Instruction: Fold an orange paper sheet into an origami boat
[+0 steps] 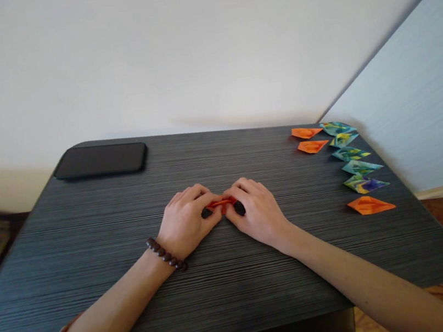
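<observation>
A small orange folded paper lies on the dark striped table, pinched from both sides. My left hand grips its left end with thumb and fingers, and a brown bead bracelet circles that wrist. My right hand grips its right end. Most of the paper is hidden between my fingers.
A black phone lies flat at the table's far left corner. Along the right edge sit several folded paper pieces, orange and blue-green patterned. A pale wall stands behind, and a white panel rises at the right.
</observation>
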The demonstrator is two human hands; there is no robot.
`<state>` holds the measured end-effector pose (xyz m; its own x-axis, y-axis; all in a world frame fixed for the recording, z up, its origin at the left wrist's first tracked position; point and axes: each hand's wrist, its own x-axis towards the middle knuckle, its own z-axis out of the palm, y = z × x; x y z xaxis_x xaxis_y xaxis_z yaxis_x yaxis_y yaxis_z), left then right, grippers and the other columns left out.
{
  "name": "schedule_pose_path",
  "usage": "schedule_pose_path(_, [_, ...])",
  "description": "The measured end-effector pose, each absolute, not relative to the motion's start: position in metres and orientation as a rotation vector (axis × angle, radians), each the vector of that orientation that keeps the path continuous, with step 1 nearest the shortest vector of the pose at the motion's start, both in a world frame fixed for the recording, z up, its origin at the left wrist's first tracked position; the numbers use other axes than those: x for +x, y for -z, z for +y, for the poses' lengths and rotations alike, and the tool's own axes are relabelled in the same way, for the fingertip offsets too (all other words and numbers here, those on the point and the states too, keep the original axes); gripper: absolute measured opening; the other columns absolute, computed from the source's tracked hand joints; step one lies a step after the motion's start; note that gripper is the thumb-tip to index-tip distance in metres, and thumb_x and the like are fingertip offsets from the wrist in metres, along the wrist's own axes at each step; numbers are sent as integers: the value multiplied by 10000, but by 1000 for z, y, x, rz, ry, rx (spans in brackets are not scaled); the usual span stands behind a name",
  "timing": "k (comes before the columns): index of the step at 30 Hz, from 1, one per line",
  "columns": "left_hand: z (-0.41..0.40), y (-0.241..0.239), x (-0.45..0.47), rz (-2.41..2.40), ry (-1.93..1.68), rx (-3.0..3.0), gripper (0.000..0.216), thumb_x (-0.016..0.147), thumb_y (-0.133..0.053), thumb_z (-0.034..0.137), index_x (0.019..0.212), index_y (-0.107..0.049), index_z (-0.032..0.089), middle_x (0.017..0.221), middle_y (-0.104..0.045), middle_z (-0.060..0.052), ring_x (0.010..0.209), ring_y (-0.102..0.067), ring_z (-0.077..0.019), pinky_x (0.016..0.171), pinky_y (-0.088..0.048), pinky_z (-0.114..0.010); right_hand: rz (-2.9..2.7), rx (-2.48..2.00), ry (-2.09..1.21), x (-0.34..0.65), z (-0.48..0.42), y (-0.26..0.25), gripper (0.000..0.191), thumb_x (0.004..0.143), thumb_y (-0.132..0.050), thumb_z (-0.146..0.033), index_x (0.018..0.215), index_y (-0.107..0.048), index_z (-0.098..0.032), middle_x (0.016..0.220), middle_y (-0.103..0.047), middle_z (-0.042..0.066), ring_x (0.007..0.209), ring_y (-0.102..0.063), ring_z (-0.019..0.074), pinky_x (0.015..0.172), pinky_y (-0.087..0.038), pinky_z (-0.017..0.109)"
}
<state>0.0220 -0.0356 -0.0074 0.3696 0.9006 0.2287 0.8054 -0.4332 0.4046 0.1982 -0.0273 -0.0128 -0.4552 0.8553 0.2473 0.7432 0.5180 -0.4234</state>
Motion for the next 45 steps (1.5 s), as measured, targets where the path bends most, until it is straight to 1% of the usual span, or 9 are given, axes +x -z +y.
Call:
schedule_pose_path(15, [-33,8,23,1547,-603,2384,167,824,-541,289,914,-659,211,909,-621,-27,819,-568,-175,777,-448,-320,-2350,-1324,-333,198,-26,14,143,834,-523,-262,925,-615,-201,897,-574,47,832,-513,185,744,-392,321])
schedule_pose_path(20, [-29,4,9,1324,-627,2308,246,816,-558,341,1016,-628,216,977,-613,-29,810,-561,-149,758,-450,-277,-2317,-1261,-413,201,-25,14,153,843,-522,-242,948,-621,-193,894,-580,47,838,-529,174,764,-412,316])
schedule_pose_path(22, [-27,1,0,1287,-584,2228,322,780,-602,405,1043,-616,220,889,-632,-6,718,-548,-127,679,-446,-246,-2299,-1217,-468,205,-24,13,154,853,-520,-238,960,-621,-194,910,-589,47,853,-538,167,778,-423,310])
schedule_pose_path(23, [-26,0,-4,1332,-581,2175,309,777,-603,419,1015,-628,222,810,-632,10,669,-537,-117,628,-434,-230,-2289,-1191,-501,208,-23,12,161,855,-527,-246,980,-617,-195,926,-595,47,862,-544,165,783,-428,305])
schedule_pose_path(26, [-24,1,-11,1393,-593,2079,260,792,-584,423,937,-667,223,718,-632,24,607,-517,-104,586,-413,-218,-2272,-1111,-626,219,-16,10,234,826,-593,-305,1034,-603,-198,936,-624,36,826,-569,149,758,-452,282])
schedule_pose_path(29, [-22,3,-12,1378,-654,2050,232,788,-598,407,895,-691,223,780,-667,10,615,-534,-105,598,-426,-224,-2278,-1024,-765,230,-9,11,183,814,-611,-311,967,-640,-216,871,-666,2,719,-598,116,699,-475,247])
schedule_pose_path(33, [-21,7,-8,1268,-754,2015,185,789,-613,359,849,-715,217,957,-686,-14,767,-614,-130,709,-474,-235,-2236,-900,-749,231,-7,15,138,826,-599,-277,920,-676,-212,926,-694,16,835,-637,135,787,-486,263])
schedule_pose_path(36, [-21,7,-7,1261,-774,1989,165,788,-620,337,829,-721,212,926,-698,-13,830,-636,-141,790,-480,-242,-2214,-905,-715,224,-9,18,130,825,-602,-269,910,-686,-219,909,-701,14,836,-640,143,794,-489,283])
schedule_pose_path(45, [-22,6,-6,1320,-751,1975,171,798,-607,343,837,-715,216,872,-711,6,800,-640,-135,787,-470,-231,-2276,-952,-561,220,-13,22,136,854,-564,-272,881,-688,-223,888,-704,-6,800,-610,143,769,-484,289])
